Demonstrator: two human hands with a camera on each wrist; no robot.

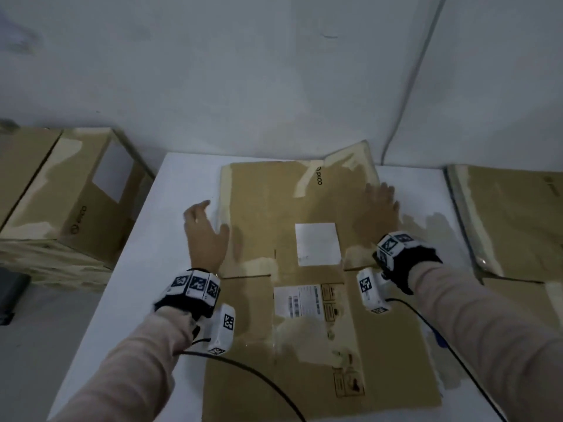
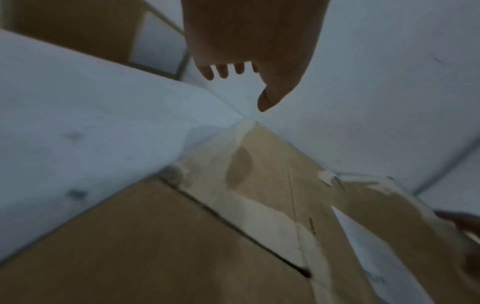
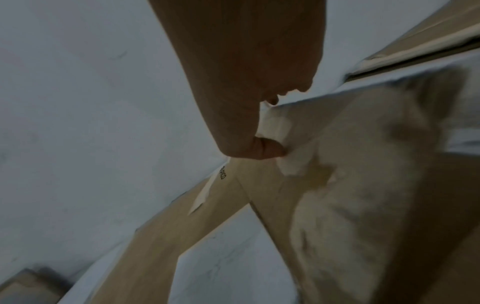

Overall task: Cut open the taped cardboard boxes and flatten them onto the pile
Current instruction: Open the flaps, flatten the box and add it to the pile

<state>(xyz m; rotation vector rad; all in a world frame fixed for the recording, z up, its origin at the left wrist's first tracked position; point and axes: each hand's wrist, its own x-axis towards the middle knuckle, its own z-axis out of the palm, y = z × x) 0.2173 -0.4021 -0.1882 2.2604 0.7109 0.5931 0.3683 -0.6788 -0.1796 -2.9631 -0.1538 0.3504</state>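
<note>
Head view shows the flattened brown cardboard box (image 1: 304, 269) spread across the white table (image 1: 128, 269) (far-right flap raised): right hand (image 1: 379, 205) presses it flat-fingered, so the open left hand (image 1: 204, 233), hovering, should press the left edge.

Matt brown cardboard box (image 1: 259, 214), glossy tape; smooth white table (image 1: 170, 208).
</note>
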